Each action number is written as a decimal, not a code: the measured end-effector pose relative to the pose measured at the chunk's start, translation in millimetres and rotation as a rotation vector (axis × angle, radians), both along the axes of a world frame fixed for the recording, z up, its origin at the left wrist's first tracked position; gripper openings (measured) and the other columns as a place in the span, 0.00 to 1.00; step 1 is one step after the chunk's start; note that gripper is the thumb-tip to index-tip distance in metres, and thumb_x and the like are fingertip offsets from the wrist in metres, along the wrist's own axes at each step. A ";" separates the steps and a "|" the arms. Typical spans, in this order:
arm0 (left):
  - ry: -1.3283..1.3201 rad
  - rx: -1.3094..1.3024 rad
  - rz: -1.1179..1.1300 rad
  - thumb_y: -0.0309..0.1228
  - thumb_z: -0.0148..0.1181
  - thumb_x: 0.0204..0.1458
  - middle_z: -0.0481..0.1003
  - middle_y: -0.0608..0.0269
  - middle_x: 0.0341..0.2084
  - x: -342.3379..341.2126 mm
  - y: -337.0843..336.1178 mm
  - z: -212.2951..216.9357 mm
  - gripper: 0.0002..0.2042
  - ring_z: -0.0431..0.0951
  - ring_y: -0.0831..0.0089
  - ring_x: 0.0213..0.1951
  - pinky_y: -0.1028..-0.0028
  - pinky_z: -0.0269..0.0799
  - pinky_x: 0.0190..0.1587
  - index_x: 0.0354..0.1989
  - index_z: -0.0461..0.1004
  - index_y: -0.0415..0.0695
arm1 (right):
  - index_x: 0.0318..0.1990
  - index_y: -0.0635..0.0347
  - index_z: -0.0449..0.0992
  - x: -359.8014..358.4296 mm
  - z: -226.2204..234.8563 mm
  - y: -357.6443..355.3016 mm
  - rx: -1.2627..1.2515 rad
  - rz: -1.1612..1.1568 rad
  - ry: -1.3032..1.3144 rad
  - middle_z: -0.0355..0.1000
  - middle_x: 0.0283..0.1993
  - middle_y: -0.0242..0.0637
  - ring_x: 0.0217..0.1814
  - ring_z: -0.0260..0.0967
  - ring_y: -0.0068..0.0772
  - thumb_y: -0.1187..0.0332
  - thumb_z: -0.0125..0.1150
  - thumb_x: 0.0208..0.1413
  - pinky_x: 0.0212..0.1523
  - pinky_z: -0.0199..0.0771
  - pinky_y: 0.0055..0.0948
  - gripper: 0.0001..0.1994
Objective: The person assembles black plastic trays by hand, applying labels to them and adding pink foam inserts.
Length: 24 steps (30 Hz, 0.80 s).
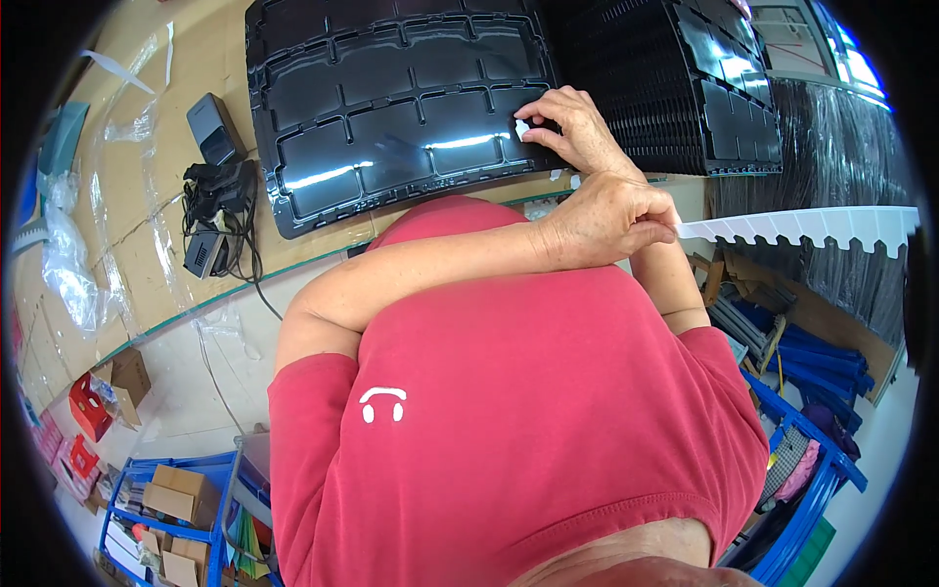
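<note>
My left arm crosses in front of my chest, and my left hand (611, 215) is closed on one end of a long white strip (802, 225) with a notched, tooth-like lower edge. The strip sticks out to the right. Just beyond, my right hand (577, 127) pinches a small white piece (521, 128) between thumb and fingertips. That hand is over the right part of a shiny black plastic tray (391, 147), which has rows of shallow rectangular compartments. Whether the small piece touches the tray I cannot tell.
A tall stack of black trays (636, 88) stands right of the tray. On the cardboard-covered table (108, 235) at left lie a dark grey box-shaped device (215, 129), black cables with an adapter (207, 249) and clear plastic film (73, 254). Blue shelving (171, 528) holds cardboard boxes at lower left.
</note>
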<state>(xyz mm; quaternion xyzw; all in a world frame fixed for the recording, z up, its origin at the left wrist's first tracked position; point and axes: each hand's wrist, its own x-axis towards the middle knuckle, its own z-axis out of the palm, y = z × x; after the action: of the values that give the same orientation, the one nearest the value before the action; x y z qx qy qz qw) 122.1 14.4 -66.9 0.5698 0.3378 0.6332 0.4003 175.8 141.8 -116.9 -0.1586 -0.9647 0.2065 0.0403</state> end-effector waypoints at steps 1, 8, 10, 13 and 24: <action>-0.003 -0.014 -0.014 0.30 0.65 0.52 0.81 0.57 0.29 0.1 -0.4 0.8 0.08 0.81 0.71 0.31 0.75 0.77 0.35 0.37 0.79 0.38 | 0.37 0.55 0.81 0.0 -0.2 0.0 0.000 -0.001 -0.001 0.72 0.31 0.29 0.39 0.66 0.30 0.67 0.69 0.47 0.50 0.63 0.31 0.09; -0.003 -0.006 -0.022 0.28 0.64 0.52 0.80 0.57 0.29 1.8 -0.2 1.1 0.08 0.82 0.70 0.31 0.75 0.77 0.34 0.37 0.78 0.37 | 0.34 0.54 0.78 -3.1 2.7 2.4 0.017 0.078 -0.055 0.71 0.32 0.29 0.41 0.65 0.30 0.69 0.68 0.48 0.48 0.62 0.31 0.06; 0.016 0.010 0.006 0.28 0.64 0.52 0.80 0.56 0.30 2.6 -0.7 -0.7 0.08 0.82 0.70 0.31 0.75 0.77 0.35 0.38 0.78 0.37 | 0.33 0.54 0.77 -4.7 1.5 3.2 -0.005 0.075 -0.076 0.71 0.33 0.29 0.41 0.65 0.31 0.70 0.67 0.48 0.48 0.62 0.31 0.06; 0.012 0.006 -0.002 0.28 0.64 0.51 0.80 0.56 0.30 2.9 -0.1 -1.2 0.08 0.82 0.70 0.32 0.75 0.77 0.35 0.38 0.78 0.37 | 0.33 0.55 0.77 -3.8 0.4 4.9 -0.007 0.091 -0.074 0.71 0.35 0.31 0.42 0.65 0.32 0.71 0.67 0.47 0.49 0.62 0.32 0.06; 0.029 -0.001 -0.008 0.27 0.64 0.51 0.80 0.57 0.30 3.2 -1.3 0.7 0.09 0.82 0.70 0.33 0.74 0.77 0.35 0.39 0.78 0.38 | 0.45 0.56 0.78 -5.9 2.4 1.3 -0.126 0.035 -0.110 0.73 0.37 0.31 0.45 0.66 0.31 0.74 0.68 0.46 0.51 0.69 0.31 0.16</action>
<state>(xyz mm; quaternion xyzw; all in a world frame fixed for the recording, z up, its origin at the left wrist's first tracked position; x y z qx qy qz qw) 125.3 13.1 -66.2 0.5800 0.3417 0.6232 0.3982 169.9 143.2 -114.5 -0.1549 -0.9532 0.2584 -0.0265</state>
